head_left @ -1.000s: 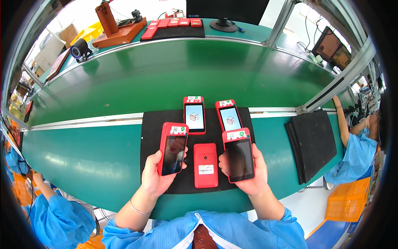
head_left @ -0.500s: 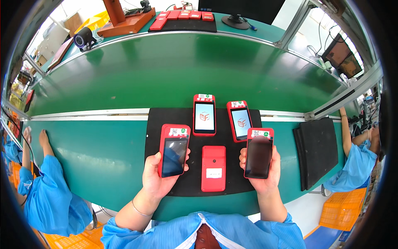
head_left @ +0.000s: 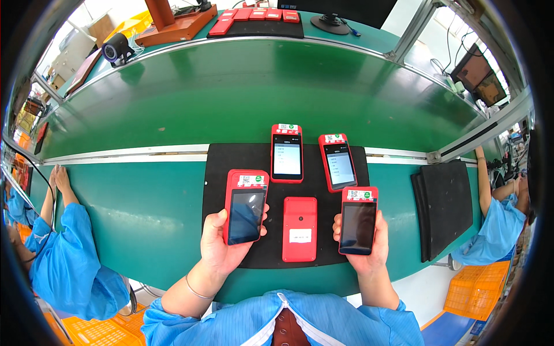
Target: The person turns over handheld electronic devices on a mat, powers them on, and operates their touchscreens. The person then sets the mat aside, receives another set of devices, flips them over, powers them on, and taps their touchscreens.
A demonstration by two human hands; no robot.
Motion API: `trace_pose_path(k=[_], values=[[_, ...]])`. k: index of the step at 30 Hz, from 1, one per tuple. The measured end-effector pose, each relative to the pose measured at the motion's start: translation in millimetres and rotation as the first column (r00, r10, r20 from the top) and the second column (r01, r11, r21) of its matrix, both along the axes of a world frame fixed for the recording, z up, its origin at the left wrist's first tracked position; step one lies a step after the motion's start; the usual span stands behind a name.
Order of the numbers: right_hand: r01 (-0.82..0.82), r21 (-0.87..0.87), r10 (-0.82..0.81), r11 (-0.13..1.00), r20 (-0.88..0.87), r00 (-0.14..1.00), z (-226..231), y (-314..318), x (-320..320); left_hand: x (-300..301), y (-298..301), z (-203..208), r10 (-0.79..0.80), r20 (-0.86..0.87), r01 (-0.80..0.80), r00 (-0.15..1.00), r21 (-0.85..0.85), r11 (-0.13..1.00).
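My left hand (head_left: 216,242) is closed around a red handheld terminal (head_left: 245,214), thumb on one side edge and fingertips on the other. Its screen is dark, with a white label and a green round sticker above. A like terminal (head_left: 358,228), also dark-screened, is gripped by my right hand (head_left: 371,258). Between them a third terminal (head_left: 299,222) lies face down on a black mat (head_left: 270,256), showing its red back and white label. Farther back lie a lit terminal (head_left: 287,155) and, to its right, another lit terminal (head_left: 339,164), both showing a text list.
A folded black mat (head_left: 447,207) lies to the right on the green table (head_left: 138,219). Blue-sleeved co-workers sit at left (head_left: 75,254) and right (head_left: 490,230). On the far shelf are several red devices (head_left: 258,14), a webcam (head_left: 117,49) and a monitor stand (head_left: 330,23).
Both lit screens have switched from a logo to a text list. The right-hand terminal has come slightly lower and nearer to me. At left, the co-worker's hands have moved together.
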State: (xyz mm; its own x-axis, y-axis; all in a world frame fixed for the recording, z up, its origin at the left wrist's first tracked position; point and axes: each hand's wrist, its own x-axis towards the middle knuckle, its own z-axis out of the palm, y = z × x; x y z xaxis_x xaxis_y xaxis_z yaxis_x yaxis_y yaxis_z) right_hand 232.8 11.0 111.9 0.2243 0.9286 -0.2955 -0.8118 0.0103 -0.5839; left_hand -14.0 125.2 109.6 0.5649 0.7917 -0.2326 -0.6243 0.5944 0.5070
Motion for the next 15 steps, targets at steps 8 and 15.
trace_pose_path(k=[8,15], values=[[0.047,-0.046,-0.046,0.998,0.017,0.999,8,-10,0,2,-2,8,-0.018,-0.023,0.017,1.000,-0.020,1.000],[0.227,-0.290,0.048,0.930,0.707,0.706,13,-31,23,-25,-3,12,0.165,-0.749,0.211,0.642,0.380,0.900]])
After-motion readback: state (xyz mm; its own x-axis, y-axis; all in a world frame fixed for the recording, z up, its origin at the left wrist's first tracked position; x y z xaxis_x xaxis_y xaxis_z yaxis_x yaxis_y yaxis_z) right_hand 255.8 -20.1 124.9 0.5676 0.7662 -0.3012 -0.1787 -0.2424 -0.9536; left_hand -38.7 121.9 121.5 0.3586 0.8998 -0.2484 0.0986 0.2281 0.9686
